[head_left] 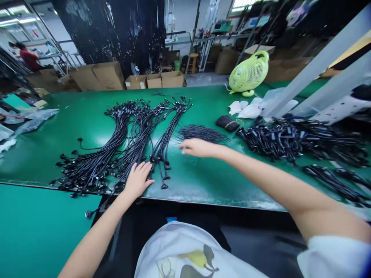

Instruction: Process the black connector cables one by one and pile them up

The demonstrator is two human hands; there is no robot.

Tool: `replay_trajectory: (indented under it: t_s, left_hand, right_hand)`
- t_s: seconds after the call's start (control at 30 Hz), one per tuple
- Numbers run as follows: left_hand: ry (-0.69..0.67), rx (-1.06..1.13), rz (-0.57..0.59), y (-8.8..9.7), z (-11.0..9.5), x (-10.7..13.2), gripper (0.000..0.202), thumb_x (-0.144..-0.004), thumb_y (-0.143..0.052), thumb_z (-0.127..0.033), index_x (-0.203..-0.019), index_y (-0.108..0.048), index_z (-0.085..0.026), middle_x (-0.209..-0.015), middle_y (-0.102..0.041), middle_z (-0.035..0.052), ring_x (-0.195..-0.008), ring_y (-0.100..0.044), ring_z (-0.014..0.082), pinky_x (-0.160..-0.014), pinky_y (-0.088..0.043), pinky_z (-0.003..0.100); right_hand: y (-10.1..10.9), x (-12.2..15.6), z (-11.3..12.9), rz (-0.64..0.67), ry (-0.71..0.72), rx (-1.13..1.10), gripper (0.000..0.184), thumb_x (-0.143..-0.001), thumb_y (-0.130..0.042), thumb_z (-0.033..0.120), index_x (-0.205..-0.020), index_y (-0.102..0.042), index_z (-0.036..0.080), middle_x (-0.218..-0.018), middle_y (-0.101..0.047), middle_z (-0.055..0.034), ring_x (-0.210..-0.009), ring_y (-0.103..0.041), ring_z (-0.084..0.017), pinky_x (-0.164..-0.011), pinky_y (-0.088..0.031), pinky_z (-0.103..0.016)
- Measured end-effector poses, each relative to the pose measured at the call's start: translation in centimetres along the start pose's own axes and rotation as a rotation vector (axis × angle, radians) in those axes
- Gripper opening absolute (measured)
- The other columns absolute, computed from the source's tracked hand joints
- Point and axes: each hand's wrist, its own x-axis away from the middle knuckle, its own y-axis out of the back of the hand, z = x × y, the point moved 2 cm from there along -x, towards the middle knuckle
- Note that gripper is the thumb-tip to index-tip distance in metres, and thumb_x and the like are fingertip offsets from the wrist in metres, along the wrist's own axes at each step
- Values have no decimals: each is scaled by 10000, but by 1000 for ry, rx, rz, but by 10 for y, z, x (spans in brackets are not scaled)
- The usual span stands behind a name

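My left hand (138, 180) lies palm down with its fingers spread at the near ends of the middle bunch of black cables (139, 144), beside the plugs. To its right is a smaller bunch of black cables (171, 129) with loose connectors (164, 186) at the near end. A larger bunch of cables (116, 133) fans out on the left. My right hand (199, 148) reaches in from the right, fingers loosely bent and slightly apart, with nothing visible in them. It hovers at the near side of a pile of thin black ties (199, 132), partly covering it.
A bundle of black ties (227, 123) held by a yellow band lies beyond my right hand. Heaped cables (290, 139) cover the right side of the green table (197, 183). A green fan (249, 73) and white plastic bags (251, 110) are near metal posts. Cardboard boxes (172, 79) stand behind.
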Motion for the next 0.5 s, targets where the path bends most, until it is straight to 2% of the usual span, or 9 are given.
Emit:
replay_trajectory:
  t_s: [0.1, 0.2, 0.27, 0.33, 0.4, 0.43, 0.5]
  left_hand:
    - [89, -4, -39, 10, 46, 0, 560, -871, -566, -409, -1399, -482, -241, -1494, -451, 81, -1396, -372, 311, -1188, -150, 515]
    - [174, 82, 42, 33, 78, -10, 449, -889, -524, -415, -1305, -565, -255, -1397, -564, 76, -1332, -460, 308, -1168, -199, 522]
    - [191, 149, 25, 53, 85, -26, 429, -916, -462, -447, -1284, -569, -255, -1332, -618, 68, -1276, -517, 283, -1153, -256, 482]
    - [222, 127, -129, 70, 86, -50, 496, -926, -434, -465, -1346, -499, -209, -1383, -564, 105, -1289, -493, 279, -1132, -295, 437]
    - [294, 85, -230, 75, 84, -78, 563, -901, -486, -447, -1369, -444, -137, -1411, -506, 176, -1300, -457, 311, -1098, -326, 433]
    - [334, 89, -216, 73, 85, -92, 551, -876, -528, -424, -1329, -470, -117, -1367, -529, 198, -1271, -469, 328, -1069, -350, 436]
    - [392, 136, -154, 68, 88, -116, 395, -829, -587, -363, -1148, -576, -129, -1192, -625, 183, -1162, -530, 328, -1004, -397, 418]
  right_hand:
    - [-35, 39, -47, 81, -2, 56, 201, -769, -641, 85, -900, -752, 188, -996, -729, -65, -946, -663, -200, -913, -483, -304]
    - [-74, 54, -74, 90, 25, 12, 231, -836, -567, 155, -994, -728, 206, -1031, -714, -45, -901, -668, -169, -861, -497, -279]
    - [-95, 54, -86, -13, 21, 2, 235, -882, -505, 200, -996, -710, 215, -1027, -700, -33, -854, -664, -153, -828, -498, -278]
    - [-110, 49, -92, -164, 19, 49, 256, -925, -446, 242, -986, -695, 236, -1041, -687, -24, -898, -654, -160, -827, -487, -291]
    - [-120, 43, -94, -261, 42, 113, 273, -951, -411, 266, -999, -680, 255, -1071, -676, -19, -982, -635, -172, -837, -472, -299]
    - [-123, 41, -94, -273, 55, 132, 274, -957, -405, 268, -1012, -673, 258, -1076, -672, -19, -995, -630, -173, -833, -470, -298]
    - [-125, 38, -95, -270, 77, 136, 267, -960, -403, 264, -1015, -664, 256, -1063, -667, -23, -982, -631, -169, -821, -471, -291]
